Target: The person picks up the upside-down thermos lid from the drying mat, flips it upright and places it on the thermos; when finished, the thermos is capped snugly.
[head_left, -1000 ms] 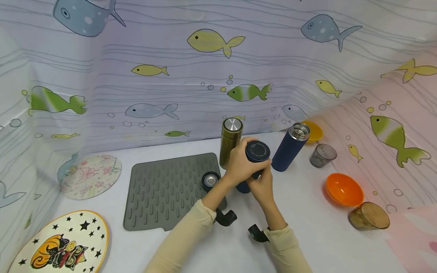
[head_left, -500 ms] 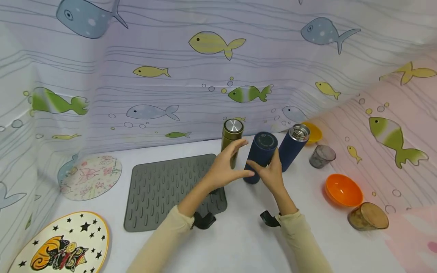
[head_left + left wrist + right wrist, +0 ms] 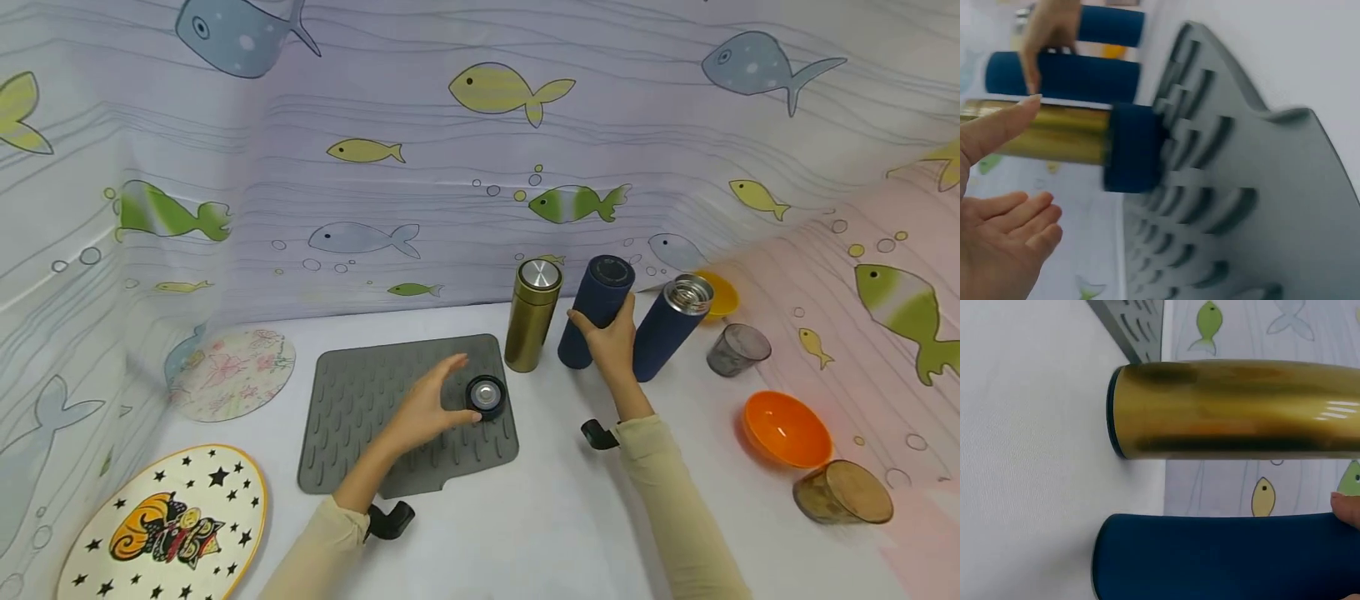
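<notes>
My right hand (image 3: 611, 337) grips a capped navy bottle (image 3: 597, 296) that stands upright on the white table near the back wall; the same bottle (image 3: 1222, 556) fills the lower part of the right wrist view. A gold bottle (image 3: 532, 317) with a steel cap stands just to its left, and an uncapped navy bottle (image 3: 667, 327) just to its right. My left hand (image 3: 450, 393) hovers open over the grey ribbed mat (image 3: 360, 408), its fingers beside a dark blue lid (image 3: 486, 395) that lies on the mat. In the left wrist view the lid (image 3: 1134, 147) sits a little apart from my fingers (image 3: 1004, 247).
To the right are a yellow bowl (image 3: 718, 292), a grey cup (image 3: 738, 348), an orange bowl (image 3: 783, 429) and a wooden cup (image 3: 843, 492). A floral plate (image 3: 232, 375) and a star-patterned plate (image 3: 168, 529) lie on the left. Fish-print curtains close in the back and sides.
The right hand has carried the capped navy bottle back and stood it between the other two bottles. The left hand let go of it and moved left to the lid on the mat.
</notes>
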A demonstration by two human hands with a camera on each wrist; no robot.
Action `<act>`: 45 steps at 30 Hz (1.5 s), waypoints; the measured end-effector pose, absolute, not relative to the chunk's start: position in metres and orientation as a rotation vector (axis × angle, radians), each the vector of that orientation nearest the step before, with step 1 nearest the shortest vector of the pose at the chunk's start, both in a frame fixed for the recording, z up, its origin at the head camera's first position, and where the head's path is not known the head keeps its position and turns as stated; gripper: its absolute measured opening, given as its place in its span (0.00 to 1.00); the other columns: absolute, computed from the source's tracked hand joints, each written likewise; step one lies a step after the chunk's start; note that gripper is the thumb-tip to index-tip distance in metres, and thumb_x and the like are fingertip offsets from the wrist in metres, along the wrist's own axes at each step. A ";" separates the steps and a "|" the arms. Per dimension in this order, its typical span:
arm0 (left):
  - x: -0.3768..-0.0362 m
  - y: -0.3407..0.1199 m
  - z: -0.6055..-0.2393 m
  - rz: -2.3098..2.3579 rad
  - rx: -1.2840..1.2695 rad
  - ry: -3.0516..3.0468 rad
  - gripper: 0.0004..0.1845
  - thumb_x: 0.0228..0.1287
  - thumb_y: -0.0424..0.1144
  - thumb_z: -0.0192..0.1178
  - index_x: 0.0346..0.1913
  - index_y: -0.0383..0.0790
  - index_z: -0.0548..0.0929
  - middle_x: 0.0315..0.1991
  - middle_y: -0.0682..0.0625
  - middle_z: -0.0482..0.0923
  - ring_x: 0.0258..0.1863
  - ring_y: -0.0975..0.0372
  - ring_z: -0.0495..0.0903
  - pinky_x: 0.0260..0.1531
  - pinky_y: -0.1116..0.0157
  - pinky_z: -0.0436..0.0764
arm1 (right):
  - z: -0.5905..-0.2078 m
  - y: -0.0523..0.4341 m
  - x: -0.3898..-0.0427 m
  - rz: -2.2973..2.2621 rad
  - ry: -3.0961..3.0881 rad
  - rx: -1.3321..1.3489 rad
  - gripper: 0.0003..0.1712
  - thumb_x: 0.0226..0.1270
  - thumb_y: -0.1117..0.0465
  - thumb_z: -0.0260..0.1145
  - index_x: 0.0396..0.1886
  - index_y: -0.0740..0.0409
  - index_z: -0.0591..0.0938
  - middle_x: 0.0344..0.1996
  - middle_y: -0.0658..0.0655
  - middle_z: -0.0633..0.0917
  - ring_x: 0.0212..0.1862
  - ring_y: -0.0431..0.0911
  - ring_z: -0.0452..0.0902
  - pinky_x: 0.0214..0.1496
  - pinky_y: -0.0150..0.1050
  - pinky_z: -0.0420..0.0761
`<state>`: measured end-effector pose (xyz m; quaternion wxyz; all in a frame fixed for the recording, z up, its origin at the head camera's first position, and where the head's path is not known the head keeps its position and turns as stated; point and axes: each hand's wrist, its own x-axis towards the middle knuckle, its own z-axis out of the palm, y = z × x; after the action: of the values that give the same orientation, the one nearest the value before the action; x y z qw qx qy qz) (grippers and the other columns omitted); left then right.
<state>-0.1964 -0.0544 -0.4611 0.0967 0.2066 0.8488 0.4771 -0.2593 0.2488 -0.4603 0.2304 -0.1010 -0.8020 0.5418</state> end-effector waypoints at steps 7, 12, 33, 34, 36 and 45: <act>-0.219 -0.034 -0.489 1.131 0.695 2.549 0.53 0.49 0.41 0.78 0.74 0.31 0.59 0.73 0.34 0.62 0.74 0.40 0.57 0.70 0.40 0.60 | -0.453 0.248 -0.226 1.558 -2.269 -0.332 0.62 0.56 0.54 0.78 0.79 0.56 0.47 0.75 0.66 0.59 0.76 0.60 0.56 0.77 0.53 0.59; -0.222 -0.029 -0.500 1.109 0.737 2.592 0.43 0.48 0.35 0.78 0.67 0.29 0.69 0.65 0.36 0.72 0.67 0.43 0.69 0.66 0.45 0.69 | -0.453 0.229 -0.186 1.634 -2.292 -0.378 0.59 0.60 0.53 0.75 0.79 0.59 0.47 0.77 0.65 0.54 0.77 0.59 0.53 0.76 0.54 0.60; -0.158 -0.032 -0.439 1.399 0.951 2.590 0.38 0.49 0.33 0.78 0.64 0.38 0.72 0.58 0.46 0.74 0.56 0.55 0.78 0.55 0.53 0.80 | -0.457 0.166 -0.133 2.868 -2.119 0.171 0.30 0.78 0.60 0.55 0.67 0.80 0.64 0.53 0.58 0.82 0.49 0.43 0.85 0.53 0.37 0.83; -0.158 -0.033 -0.439 1.411 0.940 2.568 0.38 0.49 0.35 0.78 0.65 0.39 0.72 0.59 0.45 0.74 0.57 0.55 0.77 0.56 0.53 0.79 | -0.457 0.166 -0.132 2.876 -2.105 0.158 0.30 0.78 0.61 0.55 0.67 0.81 0.64 0.52 0.56 0.83 0.48 0.43 0.85 0.53 0.36 0.84; -0.158 -0.036 -0.438 1.441 0.889 2.513 0.41 0.50 0.40 0.78 0.67 0.41 0.70 0.61 0.46 0.73 0.59 0.56 0.76 0.59 0.51 0.77 | -0.456 0.166 -0.130 2.852 -2.105 0.113 0.29 0.76 0.62 0.57 0.66 0.80 0.66 0.50 0.55 0.85 0.48 0.43 0.86 0.51 0.36 0.84; -0.166 -0.060 -0.428 1.640 0.682 2.114 0.41 0.62 0.45 0.69 0.74 0.38 0.62 0.72 0.39 0.65 0.73 0.47 0.64 0.72 0.49 0.63 | -0.453 0.163 -0.122 2.200 -2.342 0.147 0.25 0.64 0.67 0.70 0.61 0.66 0.77 0.54 0.65 0.84 0.54 0.49 0.84 0.54 0.37 0.83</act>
<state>-0.1665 -0.0599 -0.4278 0.1891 0.2426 0.7518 0.5832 -0.1216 0.1628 -0.4525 -0.0376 0.0456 -0.7277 0.6834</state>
